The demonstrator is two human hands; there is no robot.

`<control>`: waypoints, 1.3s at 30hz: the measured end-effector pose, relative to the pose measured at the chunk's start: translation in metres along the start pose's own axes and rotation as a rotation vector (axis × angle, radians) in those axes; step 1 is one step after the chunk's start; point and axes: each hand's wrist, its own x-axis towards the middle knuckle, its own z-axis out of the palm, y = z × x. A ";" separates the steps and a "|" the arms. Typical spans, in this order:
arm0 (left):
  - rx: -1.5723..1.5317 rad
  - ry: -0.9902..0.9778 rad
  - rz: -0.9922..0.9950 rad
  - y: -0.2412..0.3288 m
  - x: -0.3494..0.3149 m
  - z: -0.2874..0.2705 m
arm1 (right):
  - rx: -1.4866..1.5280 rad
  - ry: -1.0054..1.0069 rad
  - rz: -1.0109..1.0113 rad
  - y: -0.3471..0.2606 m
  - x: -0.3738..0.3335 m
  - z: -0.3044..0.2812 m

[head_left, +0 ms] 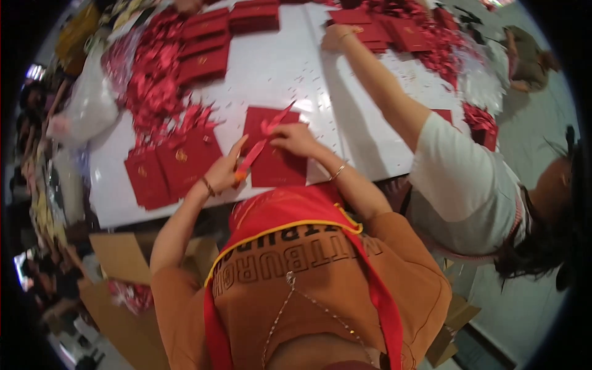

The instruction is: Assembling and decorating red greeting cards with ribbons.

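In front of me a flat dark red gift bag or folder (279,168) lies on the white table; I cannot tell which. A glossy pinkish-red ribbon (254,154) crosses it slantwise, looped near the middle. My right hand (296,139) pinches the ribbon by the loop, fingers closed. At the left edge of the red piece, my left hand (227,169) closes on the ribbon's lower part. Something small and orange (240,176) shows at its fingertips, too blurred to name. Left of that hand lie more red pieces (188,161) with gold emblems, overlapping.
Loose red ribbons (154,80) heap along the left, beside stacked red pieces (203,66). Small scraps dot the white table (265,68). On my right, a co-worker's arm (385,86) reaches across toward more red pieces (407,34). Cardboard boxes (120,256) stand below the table edge.
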 end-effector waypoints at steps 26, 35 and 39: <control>0.454 0.633 0.350 0.016 0.074 -0.004 | -0.173 -0.172 0.094 -0.017 0.009 -0.004; 0.355 0.379 0.144 -0.013 0.083 0.010 | -0.636 0.531 0.015 0.005 -0.007 -0.050; 0.318 0.363 0.176 -0.014 0.084 0.010 | -0.382 0.123 -0.068 -0.003 -0.007 -0.043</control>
